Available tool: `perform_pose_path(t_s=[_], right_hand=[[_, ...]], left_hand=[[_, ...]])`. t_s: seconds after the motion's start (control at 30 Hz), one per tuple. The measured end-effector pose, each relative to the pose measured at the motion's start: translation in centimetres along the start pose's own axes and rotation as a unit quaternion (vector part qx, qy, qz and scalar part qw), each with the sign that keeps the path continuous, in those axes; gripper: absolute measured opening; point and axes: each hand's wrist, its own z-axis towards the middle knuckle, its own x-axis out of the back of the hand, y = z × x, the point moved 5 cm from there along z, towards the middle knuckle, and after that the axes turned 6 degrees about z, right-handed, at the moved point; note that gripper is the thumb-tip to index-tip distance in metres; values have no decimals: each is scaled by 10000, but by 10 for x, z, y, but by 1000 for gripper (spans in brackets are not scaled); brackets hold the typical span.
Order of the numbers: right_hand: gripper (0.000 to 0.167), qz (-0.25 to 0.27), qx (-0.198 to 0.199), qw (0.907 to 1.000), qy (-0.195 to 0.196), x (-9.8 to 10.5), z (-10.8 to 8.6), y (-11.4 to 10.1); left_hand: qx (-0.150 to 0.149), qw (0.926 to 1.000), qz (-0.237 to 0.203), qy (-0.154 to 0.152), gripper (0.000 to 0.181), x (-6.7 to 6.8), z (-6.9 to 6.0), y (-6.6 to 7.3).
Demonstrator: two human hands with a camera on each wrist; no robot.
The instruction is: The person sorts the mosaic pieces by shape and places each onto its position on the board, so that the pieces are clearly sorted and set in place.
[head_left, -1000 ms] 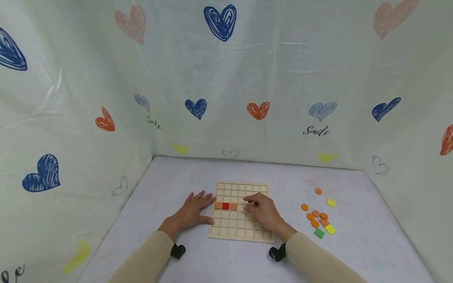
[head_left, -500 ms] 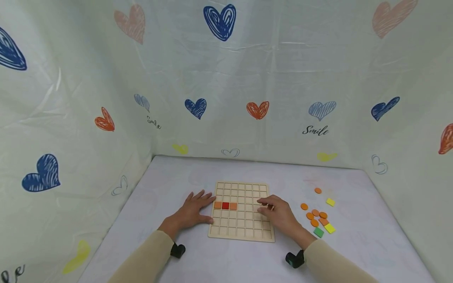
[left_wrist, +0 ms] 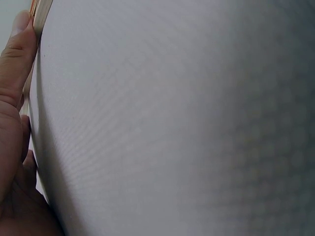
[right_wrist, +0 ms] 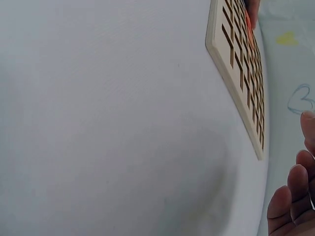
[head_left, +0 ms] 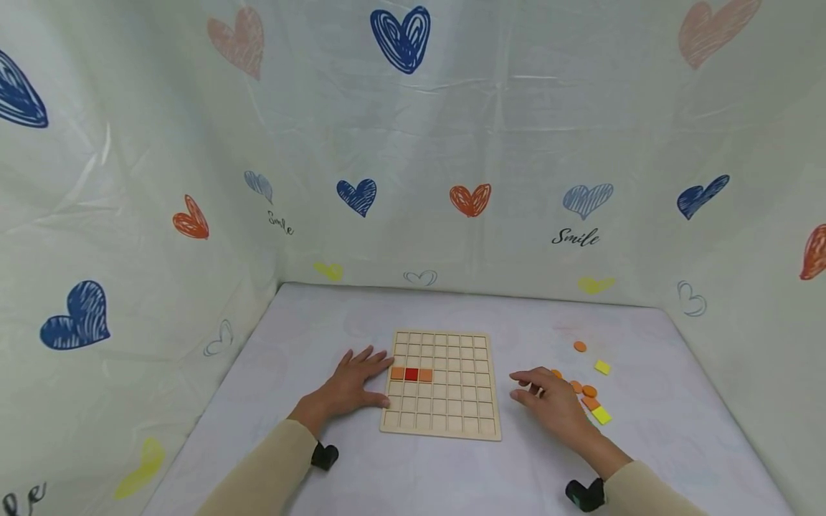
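A light wooden grid board (head_left: 452,408) lies on the table, its middle row holding an orange square tile (head_left: 397,373), a red square tile (head_left: 411,374) and another orange square tile (head_left: 426,375) at the left end. My left hand (head_left: 348,385) rests flat with spread fingers, touching the board's left edge; the left wrist view shows its thumb (left_wrist: 17,64) against that edge. To the right of the board hovers my right hand (head_left: 553,405), fingers loosely bent, thumb and forefinger apart, nothing seen between them. It partly covers several orange round pieces (head_left: 589,391).
Beyond the right hand lie yellow square tiles (head_left: 602,367), an orange square tile (head_left: 590,403) and a lone orange disc (head_left: 580,347) farther back. A white curtain (head_left: 413,129) printed with hearts surrounds the white table (head_left: 335,315) at the back and sides.
My right hand has moved right, from above the board to beside the loose pieces, now hiding the green tile and some discs. The left hand and the board's three tiles stay put.
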Motion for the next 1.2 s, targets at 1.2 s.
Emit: perform_pose_path(t_s=[1.2], right_hand=[[55, -1451, -1035, 9836, -263, 60, -49, 91]], left_hand=[[173, 9998, 45, -6, 90, 0, 0, 3]])
